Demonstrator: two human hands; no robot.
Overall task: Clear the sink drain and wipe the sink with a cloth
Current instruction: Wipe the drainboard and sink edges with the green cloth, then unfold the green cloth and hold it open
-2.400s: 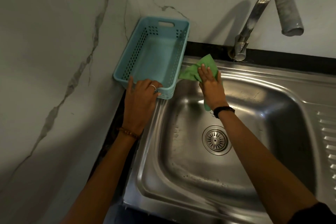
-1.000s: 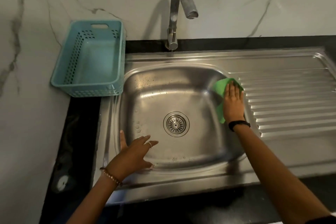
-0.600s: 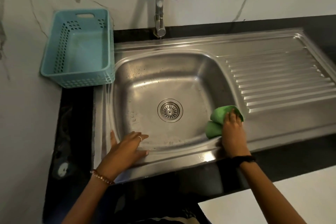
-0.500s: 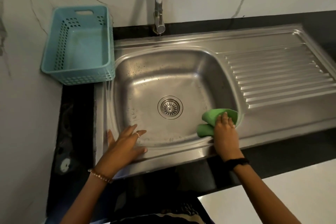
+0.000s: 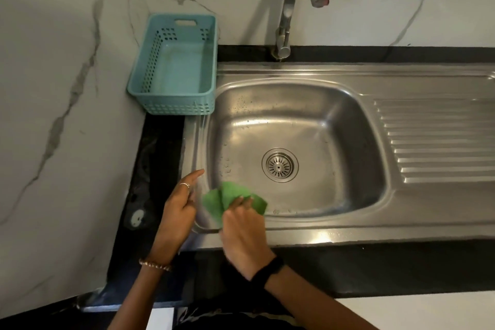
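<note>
The steel sink [image 5: 302, 126] has a round drain strainer [image 5: 280, 165] at its bottom, with nothing lying on it. My right hand [image 5: 242, 230] presses a green cloth [image 5: 230, 197] against the sink's front-left corner. My left hand [image 5: 179, 210] hovers just left of the cloth at the sink's left rim, fingers extended and holding nothing. Water drops speckle the basin's left wall.
A teal plastic basket [image 5: 174, 67] stands at the sink's back-left corner against the marble wall. The tap [image 5: 290, 5] arches over the back rim. The ribbed drainboard [image 5: 436, 139] runs to the right. Black counter [image 5: 375, 268] borders the front.
My right hand has slid the cloth from the basin's right side along the front wall to the front-left corner. My left hand has lifted off the front rim and shifted left.
</note>
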